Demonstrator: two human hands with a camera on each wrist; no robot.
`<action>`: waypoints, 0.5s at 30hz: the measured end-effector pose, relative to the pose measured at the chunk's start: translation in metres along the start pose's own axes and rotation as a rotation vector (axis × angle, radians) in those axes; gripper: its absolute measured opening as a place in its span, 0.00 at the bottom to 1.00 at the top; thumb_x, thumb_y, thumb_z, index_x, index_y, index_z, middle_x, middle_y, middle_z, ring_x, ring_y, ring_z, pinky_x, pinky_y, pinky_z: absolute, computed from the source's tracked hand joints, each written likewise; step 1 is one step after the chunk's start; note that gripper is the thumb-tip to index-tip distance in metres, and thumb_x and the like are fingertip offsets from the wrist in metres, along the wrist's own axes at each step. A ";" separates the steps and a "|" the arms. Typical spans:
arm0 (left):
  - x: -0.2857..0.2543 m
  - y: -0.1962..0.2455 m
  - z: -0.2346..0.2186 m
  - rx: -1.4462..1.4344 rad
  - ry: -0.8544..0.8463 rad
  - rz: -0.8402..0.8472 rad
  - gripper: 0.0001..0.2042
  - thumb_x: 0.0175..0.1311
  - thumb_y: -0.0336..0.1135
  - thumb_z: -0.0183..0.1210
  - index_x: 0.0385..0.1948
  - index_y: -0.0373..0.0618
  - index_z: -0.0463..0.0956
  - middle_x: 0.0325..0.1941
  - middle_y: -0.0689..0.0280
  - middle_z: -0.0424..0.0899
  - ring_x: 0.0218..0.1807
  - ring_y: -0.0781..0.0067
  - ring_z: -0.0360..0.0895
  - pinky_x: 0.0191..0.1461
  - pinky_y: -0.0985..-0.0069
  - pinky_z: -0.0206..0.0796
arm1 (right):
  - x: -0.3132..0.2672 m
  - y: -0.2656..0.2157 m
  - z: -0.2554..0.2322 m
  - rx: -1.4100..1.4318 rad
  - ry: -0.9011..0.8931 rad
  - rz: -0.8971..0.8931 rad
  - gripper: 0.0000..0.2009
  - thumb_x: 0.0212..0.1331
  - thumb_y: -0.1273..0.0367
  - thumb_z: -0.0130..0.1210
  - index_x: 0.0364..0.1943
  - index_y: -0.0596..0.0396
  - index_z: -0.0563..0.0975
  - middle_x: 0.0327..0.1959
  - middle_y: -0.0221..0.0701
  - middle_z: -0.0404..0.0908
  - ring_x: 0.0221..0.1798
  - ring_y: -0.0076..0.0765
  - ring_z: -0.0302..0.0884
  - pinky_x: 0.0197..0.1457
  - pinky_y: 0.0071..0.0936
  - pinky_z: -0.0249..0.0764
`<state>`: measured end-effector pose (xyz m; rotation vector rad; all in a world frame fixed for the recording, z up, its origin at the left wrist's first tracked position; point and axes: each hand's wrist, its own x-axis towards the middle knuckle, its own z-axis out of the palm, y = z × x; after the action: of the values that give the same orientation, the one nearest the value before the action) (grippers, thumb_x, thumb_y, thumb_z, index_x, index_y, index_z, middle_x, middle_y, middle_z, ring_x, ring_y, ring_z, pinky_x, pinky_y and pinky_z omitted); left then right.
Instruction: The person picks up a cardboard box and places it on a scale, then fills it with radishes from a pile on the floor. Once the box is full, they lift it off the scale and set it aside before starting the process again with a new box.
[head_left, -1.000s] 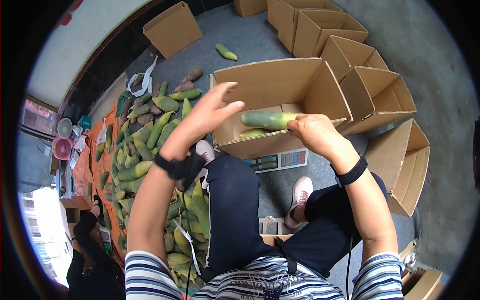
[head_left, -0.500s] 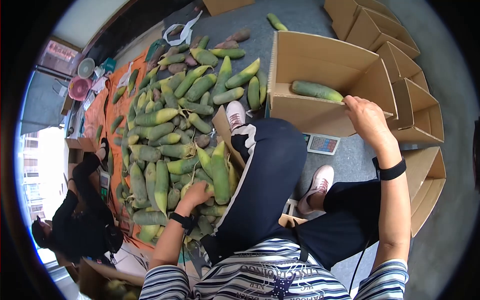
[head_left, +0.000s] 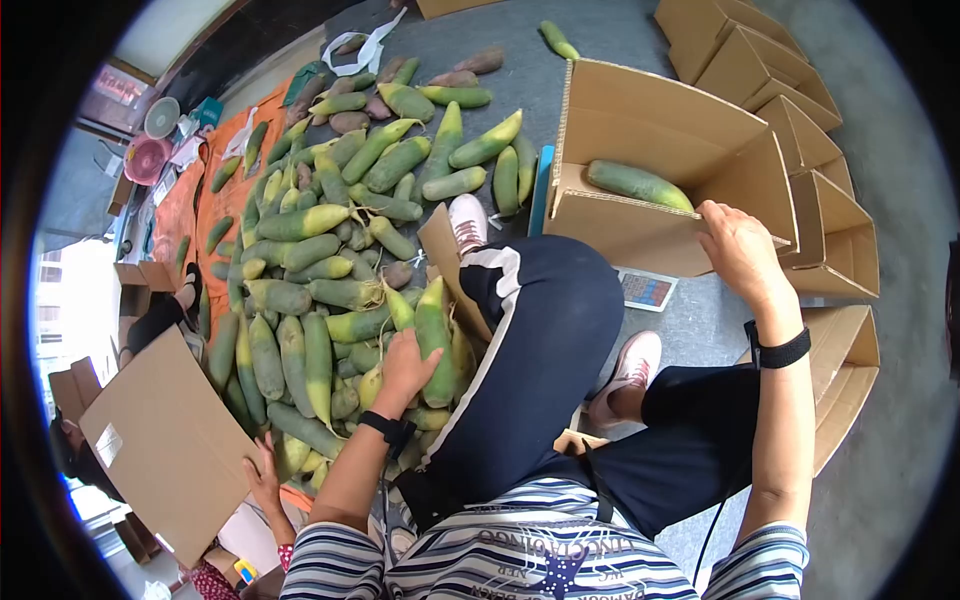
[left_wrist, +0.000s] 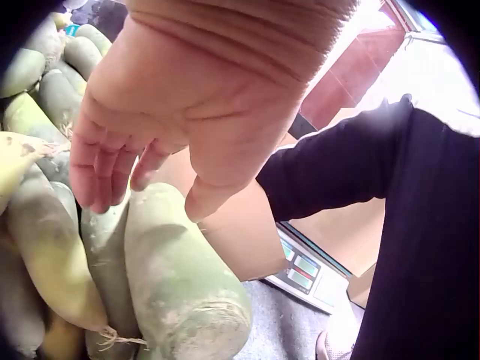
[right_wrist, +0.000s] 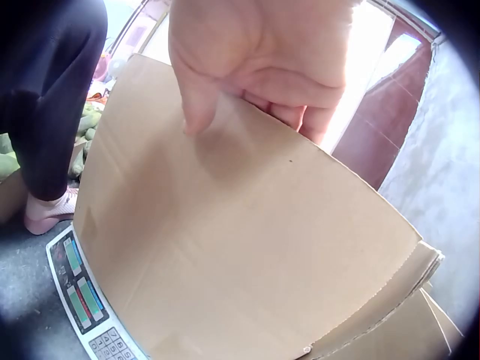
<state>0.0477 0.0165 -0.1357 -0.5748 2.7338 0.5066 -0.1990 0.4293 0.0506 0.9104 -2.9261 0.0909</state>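
Observation:
My left hand (head_left: 408, 368) is over the pile of green radishes, fingers fairly straight and thumb apart. In the left wrist view its fingers and thumb reach down about the end of a thick green radish (left_wrist: 187, 277), without being closed round it. On the other side, my right hand (head_left: 742, 250) grips the near rim of an open cardboard box (head_left: 630, 235). The right wrist view shows the thumb on the box's outer wall (right_wrist: 225, 225) and the fingers over its edge. One green radish (head_left: 638, 184) lies inside the box.
The box stands on a scale with a keypad (head_left: 648, 290). Several open cartons (head_left: 835, 225) line the right side. A white bag (head_left: 368, 48) lies beyond the pile. At left, another person's hand (head_left: 264, 482) touches a large carton (head_left: 165, 440).
My right hand has let go of the radish, now in the box, and holds the rim. My left hand has moved from above the box to the pile. A carton has come into view at left.

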 end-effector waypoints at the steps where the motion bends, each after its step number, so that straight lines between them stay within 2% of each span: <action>1: 0.003 0.007 0.002 0.047 0.026 0.030 0.31 0.53 0.46 0.65 0.53 0.33 0.67 0.52 0.45 0.73 0.54 0.44 0.72 0.55 0.57 0.67 | 0.000 0.000 0.000 -0.007 0.000 0.008 0.09 0.52 0.71 0.59 0.36 0.57 0.72 0.33 0.40 0.80 0.41 0.48 0.79 0.46 0.41 0.74; 2: 0.005 0.013 0.002 0.052 -0.002 0.008 0.34 0.52 0.45 0.67 0.57 0.34 0.65 0.54 0.46 0.72 0.55 0.45 0.71 0.56 0.58 0.67 | 0.000 0.000 0.000 -0.009 -0.014 0.007 0.09 0.53 0.71 0.59 0.36 0.57 0.72 0.33 0.40 0.80 0.41 0.48 0.79 0.46 0.41 0.74; 6: 0.008 0.029 -0.001 0.101 -0.052 -0.040 0.34 0.51 0.44 0.67 0.56 0.34 0.64 0.53 0.47 0.72 0.55 0.46 0.71 0.57 0.58 0.67 | 0.001 -0.001 0.000 -0.020 -0.034 0.007 0.08 0.54 0.70 0.57 0.35 0.57 0.72 0.33 0.39 0.80 0.40 0.47 0.79 0.45 0.40 0.75; 8: 0.009 0.030 -0.001 0.118 -0.101 -0.059 0.36 0.52 0.44 0.67 0.59 0.33 0.61 0.55 0.43 0.71 0.55 0.43 0.72 0.56 0.58 0.68 | 0.001 -0.001 -0.001 -0.026 -0.047 0.016 0.08 0.55 0.70 0.57 0.35 0.57 0.72 0.32 0.39 0.80 0.40 0.47 0.79 0.45 0.40 0.75; 11: 0.010 0.032 0.003 0.110 -0.088 -0.089 0.32 0.51 0.42 0.67 0.54 0.35 0.64 0.52 0.48 0.72 0.55 0.46 0.71 0.56 0.59 0.68 | 0.001 -0.001 -0.002 -0.004 -0.035 0.006 0.08 0.55 0.70 0.57 0.35 0.57 0.72 0.32 0.38 0.80 0.41 0.46 0.80 0.45 0.40 0.75; 15: 0.009 0.034 0.004 0.082 -0.086 -0.090 0.32 0.52 0.41 0.67 0.55 0.35 0.63 0.52 0.47 0.72 0.56 0.46 0.71 0.56 0.59 0.68 | -0.001 -0.002 -0.003 -0.017 -0.046 0.000 0.08 0.55 0.70 0.57 0.35 0.57 0.72 0.32 0.38 0.80 0.41 0.46 0.80 0.45 0.40 0.75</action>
<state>0.0260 0.0444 -0.1326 -0.6364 2.6203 0.3859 -0.1973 0.4284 0.0531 0.9217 -2.9643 0.0459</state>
